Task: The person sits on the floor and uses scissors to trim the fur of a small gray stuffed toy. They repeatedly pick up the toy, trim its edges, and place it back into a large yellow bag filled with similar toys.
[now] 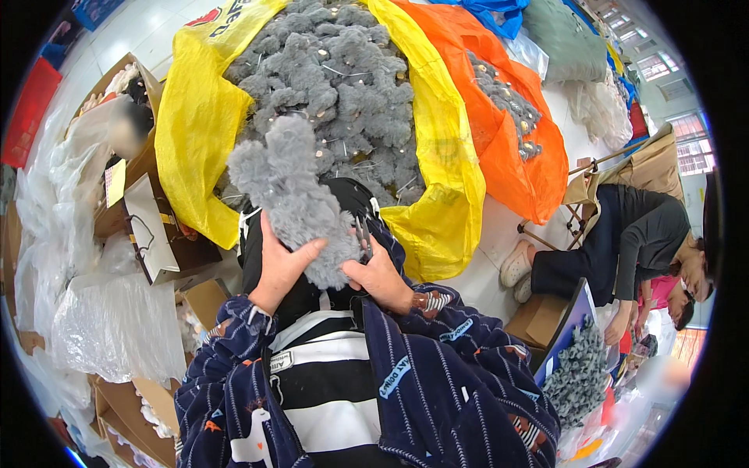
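A fluffy grey plush toy point(292, 183) with two long upright parts like ears rests over my lap, held in both hands. My left hand point(279, 265) is closed round its lower left side, the thumb laid across the fur. At its lower right, my right hand point(382, 277) pinches the fur between thumb and fingers. A small metal tool with slim prongs point(363, 232) sticks up from my right hand, against the toy; its exact kind is unclear. Beyond the toy, a yellow sack point(445, 187) stands open, heaped with similar grey plush pieces point(335, 86).
An orange sack point(499, 148) with more grey pieces stands to the right. Cardboard boxes point(204, 304) and clear plastic sheeting point(117, 324) crowd my left. At the right, a co-worker point(651, 234) bends over a dark grey fluffy pile point(579, 374), beside a folding chair point(644, 165).
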`<action>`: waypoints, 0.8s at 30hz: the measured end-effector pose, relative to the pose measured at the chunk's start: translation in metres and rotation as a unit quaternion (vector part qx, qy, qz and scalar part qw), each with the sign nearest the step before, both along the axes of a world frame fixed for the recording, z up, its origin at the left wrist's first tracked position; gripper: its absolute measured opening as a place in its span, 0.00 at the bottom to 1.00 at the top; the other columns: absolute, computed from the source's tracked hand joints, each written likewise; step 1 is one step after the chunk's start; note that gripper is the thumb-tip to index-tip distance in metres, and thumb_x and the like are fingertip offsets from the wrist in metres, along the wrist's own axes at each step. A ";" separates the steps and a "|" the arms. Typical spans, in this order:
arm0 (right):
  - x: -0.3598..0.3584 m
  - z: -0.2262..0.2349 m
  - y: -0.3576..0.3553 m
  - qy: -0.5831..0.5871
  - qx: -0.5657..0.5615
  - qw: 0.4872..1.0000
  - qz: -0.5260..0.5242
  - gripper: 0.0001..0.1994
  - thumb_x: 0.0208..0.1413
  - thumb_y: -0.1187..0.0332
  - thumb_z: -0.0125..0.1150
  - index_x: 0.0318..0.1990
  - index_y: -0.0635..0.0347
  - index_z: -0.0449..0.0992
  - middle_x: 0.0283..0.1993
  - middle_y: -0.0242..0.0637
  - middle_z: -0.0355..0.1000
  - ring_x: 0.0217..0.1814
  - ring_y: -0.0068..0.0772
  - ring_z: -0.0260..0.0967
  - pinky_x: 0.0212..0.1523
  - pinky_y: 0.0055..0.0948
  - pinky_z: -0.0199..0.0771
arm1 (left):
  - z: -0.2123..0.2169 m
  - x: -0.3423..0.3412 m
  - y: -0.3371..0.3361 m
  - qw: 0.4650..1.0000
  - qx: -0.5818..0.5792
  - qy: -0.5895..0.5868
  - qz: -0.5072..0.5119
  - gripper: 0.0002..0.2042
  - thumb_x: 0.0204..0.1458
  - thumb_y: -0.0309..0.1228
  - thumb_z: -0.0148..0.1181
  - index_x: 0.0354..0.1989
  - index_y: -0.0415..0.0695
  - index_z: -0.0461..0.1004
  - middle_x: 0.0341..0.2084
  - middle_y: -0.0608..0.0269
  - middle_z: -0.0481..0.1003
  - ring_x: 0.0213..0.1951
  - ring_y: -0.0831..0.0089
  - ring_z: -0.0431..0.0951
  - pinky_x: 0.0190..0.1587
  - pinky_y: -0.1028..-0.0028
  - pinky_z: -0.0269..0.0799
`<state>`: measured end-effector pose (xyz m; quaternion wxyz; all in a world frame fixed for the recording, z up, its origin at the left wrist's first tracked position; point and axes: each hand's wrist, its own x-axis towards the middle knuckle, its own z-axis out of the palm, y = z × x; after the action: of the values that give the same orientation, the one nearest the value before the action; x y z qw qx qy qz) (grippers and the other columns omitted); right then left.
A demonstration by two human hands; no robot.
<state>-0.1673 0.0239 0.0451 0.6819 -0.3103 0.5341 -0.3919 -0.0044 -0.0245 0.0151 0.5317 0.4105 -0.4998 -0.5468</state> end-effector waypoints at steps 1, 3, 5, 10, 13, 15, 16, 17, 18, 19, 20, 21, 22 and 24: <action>-0.004 -0.003 0.000 -0.009 0.008 1.000 -0.003 0.27 0.45 0.74 0.57 0.55 0.62 0.56 0.32 0.32 0.63 0.20 0.16 0.57 0.19 0.18 0.57 | 0.001 -0.002 -0.002 1.000 0.003 -0.014 -0.013 0.32 0.40 0.27 0.66 0.53 0.39 0.55 0.45 0.53 0.68 0.46 0.68 0.71 0.50 0.69 0.66; -0.009 -0.011 0.000 -0.029 0.027 0.999 -0.002 0.27 0.45 0.75 0.54 0.55 0.62 0.56 0.30 0.31 0.62 0.19 0.16 0.55 0.19 0.18 0.56 | 0.006 -0.001 -0.005 0.998 0.012 -0.045 -0.031 0.34 0.35 0.24 0.68 0.53 0.38 0.55 0.45 0.53 0.68 0.47 0.69 0.70 0.51 0.70 0.65; -0.012 -0.008 -0.002 -0.065 0.079 0.994 -0.038 0.26 0.44 0.77 0.53 0.54 0.61 0.57 0.29 0.30 0.61 0.19 0.17 0.54 0.19 0.18 0.56 | -0.005 -0.002 -0.011 0.997 0.006 -0.066 -0.039 0.33 0.36 0.22 0.66 0.52 0.36 0.56 0.44 0.54 0.67 0.47 0.70 0.69 0.51 0.70 0.64; -0.025 -0.018 -0.005 0.057 -0.004 0.998 -0.010 0.26 0.41 0.75 0.56 0.52 0.63 0.59 0.32 0.32 0.64 0.26 0.19 0.60 0.26 0.19 0.63 | -0.003 -0.011 -0.032 0.992 0.120 0.020 -0.034 0.28 0.45 0.27 0.63 0.53 0.36 0.57 0.46 0.57 0.67 0.46 0.71 0.68 0.51 0.71 0.62; -0.033 -0.019 -0.008 0.128 -0.054 0.990 0.030 0.28 0.39 0.72 0.59 0.51 0.65 0.60 0.38 0.34 0.65 0.37 0.21 0.62 0.38 0.22 0.64 | 0.005 -0.009 -0.042 0.980 0.170 0.086 -0.049 0.23 0.49 0.30 0.59 0.52 0.36 0.60 0.44 0.60 0.68 0.46 0.73 0.68 0.50 0.71 0.63; -0.037 -0.017 -0.010 0.134 -0.055 0.989 0.041 0.29 0.37 0.70 0.62 0.50 0.67 0.61 0.43 0.35 0.65 0.45 0.23 0.61 0.47 0.25 0.63 | 0.003 -0.011 -0.042 0.969 0.213 0.122 -0.016 0.21 0.49 0.29 0.58 0.51 0.36 0.61 0.43 0.60 0.69 0.46 0.73 0.68 0.50 0.72 0.64; -0.038 -0.019 -0.010 0.119 -0.061 0.991 0.030 0.29 0.36 0.68 0.62 0.50 0.67 0.61 0.44 0.35 0.64 0.45 0.24 0.61 0.48 0.25 0.62 | 0.008 -0.011 -0.044 0.973 0.202 0.108 -0.029 0.20 0.50 0.27 0.57 0.50 0.35 0.62 0.43 0.61 0.70 0.45 0.73 0.69 0.50 0.72 0.63; -0.039 -0.024 -0.009 0.114 -0.052 0.992 0.022 0.30 0.36 0.67 0.63 0.50 0.67 0.61 0.44 0.35 0.64 0.45 0.24 0.61 0.48 0.25 0.62 | 0.008 -0.010 -0.045 0.977 0.193 0.081 -0.044 0.20 0.50 0.27 0.56 0.50 0.35 0.62 0.43 0.61 0.70 0.45 0.73 0.69 0.50 0.72 0.63; -0.041 -0.029 -0.009 0.109 -0.042 0.993 0.016 0.30 0.36 0.66 0.63 0.50 0.67 0.61 0.44 0.35 0.64 0.45 0.24 0.61 0.48 0.25 0.62 | 0.008 -0.007 -0.045 0.980 0.183 0.054 -0.059 0.20 0.50 0.26 0.56 0.50 0.35 0.62 0.43 0.61 0.69 0.46 0.73 0.68 0.50 0.72 0.63; -0.042 -0.033 -0.009 0.104 -0.032 0.994 0.009 0.30 0.36 0.66 0.64 0.50 0.67 0.61 0.44 0.35 0.64 0.46 0.24 0.61 0.48 0.25 0.62 | 0.008 -0.005 -0.045 0.982 0.173 0.027 -0.075 0.20 0.50 0.26 0.56 0.51 0.35 0.61 0.44 0.60 0.69 0.46 0.73 0.68 0.50 0.72 0.63; -0.041 -0.034 -0.010 0.110 -0.025 0.994 0.009 0.31 0.36 0.64 0.65 0.50 0.67 0.61 0.44 0.35 0.64 0.46 0.24 0.61 0.48 0.25 0.62 | 0.008 -0.006 -0.046 0.979 0.188 0.043 -0.073 0.21 0.49 0.25 0.56 0.51 0.35 0.61 0.45 0.60 0.68 0.47 0.73 0.68 0.50 0.72 0.63; -0.041 -0.034 -0.010 0.115 -0.017 0.993 0.011 0.32 0.37 0.63 0.66 0.50 0.67 0.61 0.44 0.35 0.64 0.46 0.24 0.61 0.49 0.25 0.61 | 0.008 -0.005 -0.047 0.977 0.192 0.036 -0.089 0.21 0.48 0.25 0.56 0.51 0.35 0.61 0.46 0.59 0.68 0.48 0.73 0.68 0.51 0.72 0.63; -0.040 -0.034 -0.010 0.119 -0.008 0.993 0.013 0.32 0.37 0.62 0.66 0.50 0.67 0.61 0.45 0.35 0.64 0.46 0.24 0.61 0.49 0.25 0.61 | 0.008 -0.002 -0.050 0.975 0.196 0.029 -0.104 0.22 0.48 0.25 0.57 0.51 0.35 0.60 0.46 0.59 0.68 0.48 0.72 0.67 0.51 0.71 0.62; -0.036 -0.027 -0.014 0.085 -0.021 0.996 0.004 0.29 0.37 0.68 0.63 0.50 0.67 0.63 0.44 0.34 0.65 0.46 0.22 0.61 0.49 0.24 0.62 | 0.010 -0.001 -0.052 0.971 0.200 0.022 -0.125 0.23 0.47 0.24 0.58 0.52 0.35 0.60 0.46 0.59 0.68 0.49 0.72 0.67 0.52 0.71 0.62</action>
<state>-0.2032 0.0103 0.0177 0.6290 -0.3590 0.5804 -0.3723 -0.0053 -0.0762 0.0247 0.3768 0.4308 -0.4157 -0.7068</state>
